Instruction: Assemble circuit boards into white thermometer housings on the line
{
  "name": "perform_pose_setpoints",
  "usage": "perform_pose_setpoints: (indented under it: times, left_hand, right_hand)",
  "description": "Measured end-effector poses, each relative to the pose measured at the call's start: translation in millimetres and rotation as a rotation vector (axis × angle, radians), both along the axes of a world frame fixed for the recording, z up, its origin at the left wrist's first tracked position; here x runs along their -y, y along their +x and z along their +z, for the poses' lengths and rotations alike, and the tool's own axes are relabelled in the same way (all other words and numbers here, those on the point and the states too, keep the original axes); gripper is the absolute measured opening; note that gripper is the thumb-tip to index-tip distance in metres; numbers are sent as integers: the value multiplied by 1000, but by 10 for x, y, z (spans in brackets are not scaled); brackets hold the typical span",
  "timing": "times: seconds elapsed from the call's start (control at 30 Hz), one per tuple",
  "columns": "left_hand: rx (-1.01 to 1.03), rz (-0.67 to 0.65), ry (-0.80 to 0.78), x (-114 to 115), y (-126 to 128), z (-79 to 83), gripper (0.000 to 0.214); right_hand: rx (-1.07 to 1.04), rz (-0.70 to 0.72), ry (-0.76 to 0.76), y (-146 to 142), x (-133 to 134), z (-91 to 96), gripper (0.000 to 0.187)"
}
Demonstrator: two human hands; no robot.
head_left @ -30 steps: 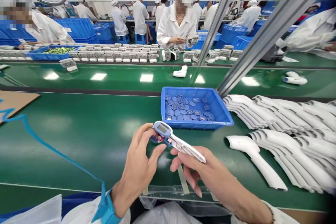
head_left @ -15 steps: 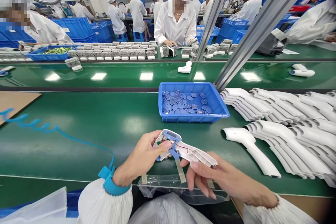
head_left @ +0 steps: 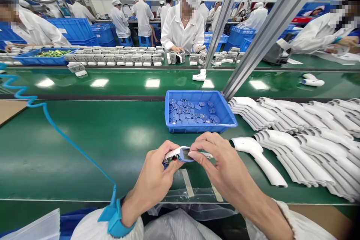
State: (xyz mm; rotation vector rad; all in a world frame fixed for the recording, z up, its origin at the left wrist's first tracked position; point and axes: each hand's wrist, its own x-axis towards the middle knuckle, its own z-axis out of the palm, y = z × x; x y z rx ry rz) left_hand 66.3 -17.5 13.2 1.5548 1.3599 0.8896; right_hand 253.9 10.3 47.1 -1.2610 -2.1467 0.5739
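White device (head_left: 184,153) sits pinched between both nearly closed hands (head_left: 154,176) (background crate label (head_left: 62,30) unreadable).

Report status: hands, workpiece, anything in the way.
Left hand grips white device; right hand at its display. Device open at side, innards showing. Blue tray just beyond, not between hands.

One head-worn view, close above the green bench (head_left: 95,127) — facing forward and down

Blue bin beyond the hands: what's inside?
Loose, flat blue oval pieces, some overlapping. Whatever lies beneath them is covered, and the near wall of the blue bin may hide more.
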Motion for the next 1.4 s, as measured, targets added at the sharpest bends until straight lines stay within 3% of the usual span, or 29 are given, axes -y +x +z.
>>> perform_pose_setpoints:
  times: [0.17, 0.27, 0.33, 0.4, 0.47, 0.53, 0.63, 0.7, 0.8, 0.93, 1.1, 1.2, 1.3, 1.4]
  left_hand:
    - [-21, 48, 49, 13, 3, 12, 12]
    - [-31, 29, 70, 21, 11, -16, 10]
    - [-83, 50, 123, 15, 19, -49, 11]
    - [-141, 140, 170, -14, 19, -81, 11]
    - [-142, 260, 138, -68, -1, -102, 12]
    - [-16, 321, 18, -130, -43, -109, 21]
    - [277, 274, -192, -200, -123, -117, 39]
    - [408, 238, -298, -218, -166, -135, 44]
    - [507, 254, -356, -220, -196, -170, 44]
    - [585, 229, -415, -210, -175, -162, 46]
    - [636, 122, -429, -182, -120, -107, 49]
    - [638, 74, -426, -179, -113, -107, 50]
    - [615, 34, -426, -184, -117, -109, 52]
    - [587, 8, -401, -181, -112, -99, 52]
  right_hand:
    - [53, -4, 76, 5, -23, 22, 7]
    - [100, 26, 113, -37, -5, 23, 12]
    - [167, 9, 231, -66, 33, 66, 20]
    - [222, -39, 367, -54, 67, 126, 25]
    - [250, -101, 408, 29, 75, 131, 26]
    - [296, -171, 335, 183, 56, -2, 27]
    - [414, -260, 181, 480, 43, -433, 37]
    - [387, -304, 97, 690, 83, -708, 38]
    - [419, -428, 118, 1026, 183, -868, 48]
    - [791, -676, 248, 1442, 224, -833, 67]
    - [790, -649, 218, 1624, 159, -881, 58]
    - [775, -642, 281, 1535, 198, -799, 44]
    - [730, -605, 447, 1285, 280, -605, 46]
    - [643, -410, 628, 858, 321, -396, 38]
